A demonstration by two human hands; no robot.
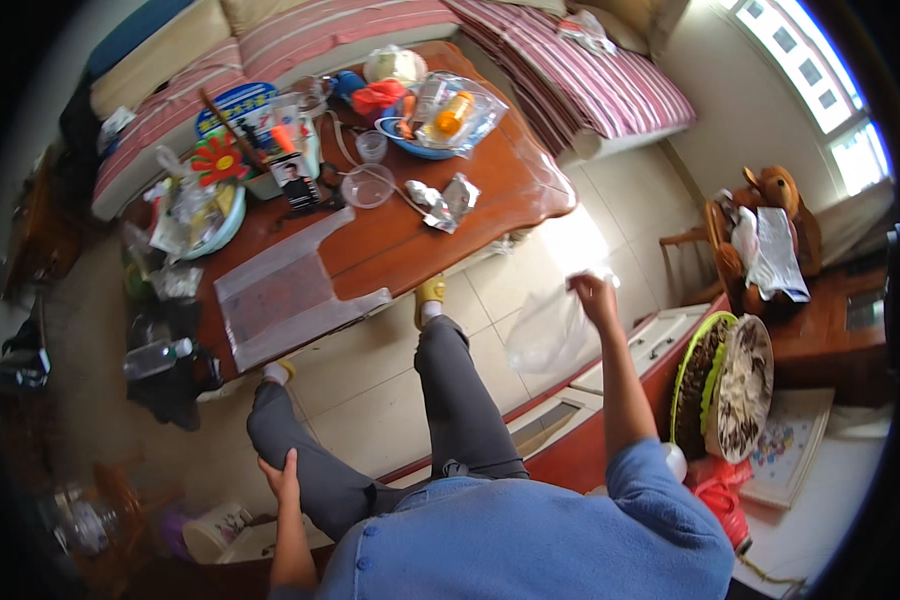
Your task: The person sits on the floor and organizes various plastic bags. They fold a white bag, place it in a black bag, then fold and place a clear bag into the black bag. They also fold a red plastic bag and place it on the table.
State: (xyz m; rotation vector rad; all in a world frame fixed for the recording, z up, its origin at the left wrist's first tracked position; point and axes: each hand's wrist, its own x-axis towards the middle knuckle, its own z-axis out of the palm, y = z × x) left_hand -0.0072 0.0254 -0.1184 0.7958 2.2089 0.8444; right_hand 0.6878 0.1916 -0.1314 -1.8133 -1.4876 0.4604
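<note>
Out to the right, over the tiled floor, my right hand (595,300) pinches a thin translucent plastic bag (547,334), which hangs down beside it. My left hand (285,476) rests against my grey-trousered left thigh, thumb apart from the fingers, with nothing in it. In front of me stands a brown wooden coffee table (390,251). A clear plastic vest bag (285,304) lies spread flat along its near edge. Crumpled silver foil wrappers (444,202) lie farther right, close to a round clear plastic container (367,186).
Behind the table runs a sofa (330,34) with striped covers. A blue bowl (427,146) of packets and a light-blue basin (221,236) crowd the tabletop, with a propped phone (296,182) between. Round trays (742,390) stand at right. A bottle (157,358) lies at left.
</note>
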